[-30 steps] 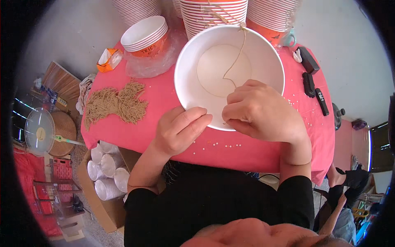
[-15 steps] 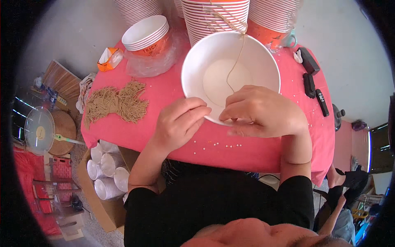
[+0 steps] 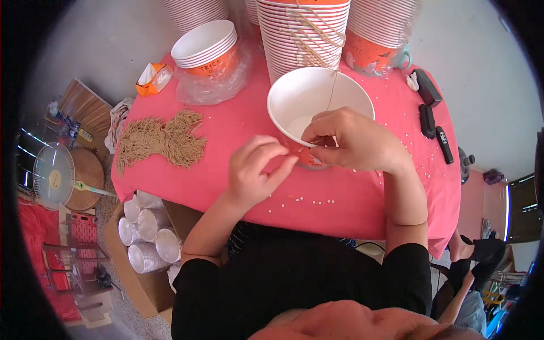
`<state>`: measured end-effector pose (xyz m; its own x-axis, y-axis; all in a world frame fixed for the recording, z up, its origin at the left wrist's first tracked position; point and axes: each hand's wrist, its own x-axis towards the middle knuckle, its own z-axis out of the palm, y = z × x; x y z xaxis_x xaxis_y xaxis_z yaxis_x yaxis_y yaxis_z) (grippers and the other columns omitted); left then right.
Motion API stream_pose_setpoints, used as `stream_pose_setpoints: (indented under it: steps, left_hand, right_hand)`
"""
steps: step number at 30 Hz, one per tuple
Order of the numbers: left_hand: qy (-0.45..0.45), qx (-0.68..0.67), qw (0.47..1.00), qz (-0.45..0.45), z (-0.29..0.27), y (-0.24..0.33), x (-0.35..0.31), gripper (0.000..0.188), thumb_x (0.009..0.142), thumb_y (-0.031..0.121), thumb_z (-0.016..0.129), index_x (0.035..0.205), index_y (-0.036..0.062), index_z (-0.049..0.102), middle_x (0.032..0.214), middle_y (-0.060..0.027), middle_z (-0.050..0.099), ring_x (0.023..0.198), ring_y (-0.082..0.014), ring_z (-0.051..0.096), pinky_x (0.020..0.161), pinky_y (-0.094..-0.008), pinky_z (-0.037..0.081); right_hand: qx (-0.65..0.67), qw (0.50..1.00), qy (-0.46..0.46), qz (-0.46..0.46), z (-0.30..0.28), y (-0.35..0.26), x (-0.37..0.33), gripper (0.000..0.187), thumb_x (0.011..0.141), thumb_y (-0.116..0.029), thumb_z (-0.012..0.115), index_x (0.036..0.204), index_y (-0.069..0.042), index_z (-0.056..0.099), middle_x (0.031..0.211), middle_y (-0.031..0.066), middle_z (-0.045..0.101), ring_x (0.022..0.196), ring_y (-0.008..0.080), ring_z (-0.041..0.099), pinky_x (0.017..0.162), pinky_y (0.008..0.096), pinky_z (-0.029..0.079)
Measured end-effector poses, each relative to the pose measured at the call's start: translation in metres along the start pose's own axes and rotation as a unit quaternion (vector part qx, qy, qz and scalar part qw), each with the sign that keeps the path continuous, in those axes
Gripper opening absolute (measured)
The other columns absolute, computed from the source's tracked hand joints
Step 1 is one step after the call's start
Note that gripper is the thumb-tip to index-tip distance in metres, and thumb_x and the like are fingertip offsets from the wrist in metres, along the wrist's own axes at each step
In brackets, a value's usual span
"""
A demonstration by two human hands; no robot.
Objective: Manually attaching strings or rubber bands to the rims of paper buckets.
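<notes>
A paper bucket (image 3: 286,105), white inside and orange outside, stands in front of me on the pink-covered table. My right hand (image 3: 357,141) is closed in a pinch at its near rim, fingers over the inside and thumb outside. A thin piece of twine (image 3: 332,93) runs from the far rim down into the bucket and goes out of sight behind this hand; the pinched end is mostly hidden. Beside the bucket's near left side, my left hand (image 3: 255,170) is off the rim, fingers bent, thumb apart, nothing visible in it.
Behind the bucket rises a tall bucket stack (image 3: 303,39) with twine loops hanging down it. More bucket stacks (image 3: 207,48) stand at the back. A bundle of cut twine (image 3: 161,139) lies left. Black objects (image 3: 428,90) sit right. A carton (image 3: 139,289) of white cups is at lower left.
The bucket has tipped back from facing me to standing more upright, and sits farther from me. My left hand has let go of its rim; my right fingers have closed in a pinch.
</notes>
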<state>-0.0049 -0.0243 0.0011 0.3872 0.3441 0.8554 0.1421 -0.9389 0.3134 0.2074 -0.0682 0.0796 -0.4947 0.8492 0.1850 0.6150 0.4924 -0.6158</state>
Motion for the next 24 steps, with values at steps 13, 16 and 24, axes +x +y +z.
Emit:
stream_pose_setpoints:
  steps: [13, 16, 24]
  left_hand:
    - [0.017, -0.001, 0.997, -0.070, 0.004, -0.005, -0.004, 0.018, 0.072, -0.006, 0.071, 0.085, 0.0015, 0.060, 0.084, -0.0099, 0.064, 0.069, -0.0208, 0.064, 0.057, -0.0311, 0.051]
    - [0.066, -0.055, 0.982, -0.169, -0.013, -0.017, -0.008, 0.011, 0.081, -0.006, 0.065, 0.087, 0.0004, 0.058, 0.091, -0.0102, 0.065, 0.073, -0.0124, 0.061, 0.062, -0.0247, 0.050]
    - [0.003, -0.543, 0.764, -0.348, -0.023, -0.014, 0.004, 0.007, 0.094, 0.003, 0.051, 0.100, 0.0039, 0.049, 0.081, -0.0133, 0.062, 0.055, -0.0134, 0.054, 0.048, -0.0246, 0.045]
  right_hand:
    - [-0.006, 1.000, 0.014, -0.008, 0.004, 0.003, -0.002, 0.011, 0.081, -0.006, 0.065, 0.089, 0.001, 0.066, 0.073, 0.0125, 0.065, 0.063, 0.0254, 0.062, 0.060, 0.0334, 0.048]
    - [-0.087, 0.993, 0.076, 0.012, 0.000, 0.005, -0.004, 0.010, 0.083, -0.007, 0.065, 0.090, -0.001, 0.067, 0.073, 0.0127, 0.065, 0.065, 0.0261, 0.063, 0.060, 0.0340, 0.049]
    - [-0.019, 0.987, 0.162, -0.006, 0.010, -0.007, 0.000, 0.014, 0.081, 0.001, 0.063, 0.095, 0.000, 0.066, 0.070, 0.0102, 0.063, 0.059, 0.0164, 0.059, 0.056, 0.0284, 0.046]
